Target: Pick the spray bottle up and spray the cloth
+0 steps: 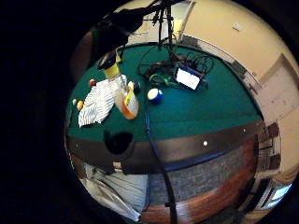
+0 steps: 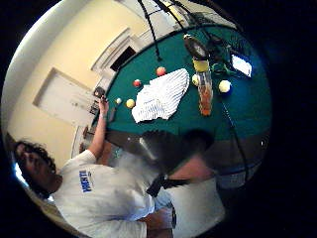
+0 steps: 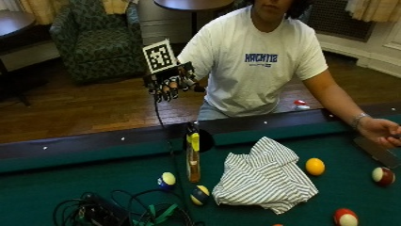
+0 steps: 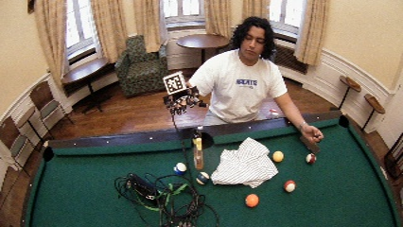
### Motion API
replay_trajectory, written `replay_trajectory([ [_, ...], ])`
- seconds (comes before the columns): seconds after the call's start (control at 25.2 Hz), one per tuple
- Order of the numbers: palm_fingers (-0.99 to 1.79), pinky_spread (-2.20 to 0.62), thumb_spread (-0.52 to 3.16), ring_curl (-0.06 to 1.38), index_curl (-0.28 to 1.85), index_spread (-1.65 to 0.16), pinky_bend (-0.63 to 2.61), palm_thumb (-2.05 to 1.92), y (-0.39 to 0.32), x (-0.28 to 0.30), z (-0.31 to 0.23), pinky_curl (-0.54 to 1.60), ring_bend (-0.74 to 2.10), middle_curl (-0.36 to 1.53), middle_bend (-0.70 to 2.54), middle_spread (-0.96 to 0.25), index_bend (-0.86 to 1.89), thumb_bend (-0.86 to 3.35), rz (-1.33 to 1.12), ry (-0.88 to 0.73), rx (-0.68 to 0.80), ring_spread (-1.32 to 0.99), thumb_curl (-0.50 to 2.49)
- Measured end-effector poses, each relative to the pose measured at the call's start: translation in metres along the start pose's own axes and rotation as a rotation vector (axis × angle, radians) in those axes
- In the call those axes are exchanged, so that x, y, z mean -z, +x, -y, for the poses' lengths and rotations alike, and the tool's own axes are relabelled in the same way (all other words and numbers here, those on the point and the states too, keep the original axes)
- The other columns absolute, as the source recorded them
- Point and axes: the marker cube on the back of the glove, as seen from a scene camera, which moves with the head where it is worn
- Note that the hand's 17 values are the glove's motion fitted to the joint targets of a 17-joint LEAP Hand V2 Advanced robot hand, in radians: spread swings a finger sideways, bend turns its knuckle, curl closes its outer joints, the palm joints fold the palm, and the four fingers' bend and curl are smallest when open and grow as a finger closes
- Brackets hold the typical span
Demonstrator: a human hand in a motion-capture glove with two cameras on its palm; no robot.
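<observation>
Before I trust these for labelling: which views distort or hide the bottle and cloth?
Both palm views bend the table's rail; the outside view shows the spray bottle and cloth plainly; the wide outside view shows both small, and the right hand raised.

You can make out only one piece of writing: a short blue word printed across the chest of the person's white T-shirt [image 3: 260, 59], with a smaller blue line under it. Its letters are too blurred to spell out. From the thumb-side palm view the same blue print [image 2: 85, 181] shows, equally unreadable. Nothing on the spray bottle [image 3: 193, 157] or the balls can be read.
</observation>
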Motion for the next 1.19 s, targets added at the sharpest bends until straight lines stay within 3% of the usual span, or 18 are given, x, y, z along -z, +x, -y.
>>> replay_trajectory([
  [0.32,0.38,0.19,0.71,0.16,0.10,-0.35,0.48,0.33,-0.001,-0.003,0.005,0.20,0.40,0.12,0.21,-0.04,0.12,0.13,0.003,0.022,-0.034,-0.03,0.13],
  [0.55,0.36,0.21,0.84,0.19,0.13,-0.39,0.49,0.35,0.007,-0.018,0.008,0.24,0.41,0.17,0.21,-0.04,0.13,0.08,-0.001,0.061,0.049,-0.03,0.17],
  [0.75,0.35,0.23,0.90,0.20,0.15,-0.41,0.49,0.36,0.013,-0.037,-0.005,0.25,0.41,0.20,0.20,-0.04,0.13,0.05,-0.003,-0.022,-0.085,-0.03,0.19],
  [1.19,0.36,0.23,0.96,0.23,0.17,-0.42,0.48,0.40,0.020,-0.074,-0.010,0.28,0.44,0.25,0.20,-0.06,0.13,-0.01,0.309,-0.141,-0.170,-0.04,0.24],
])
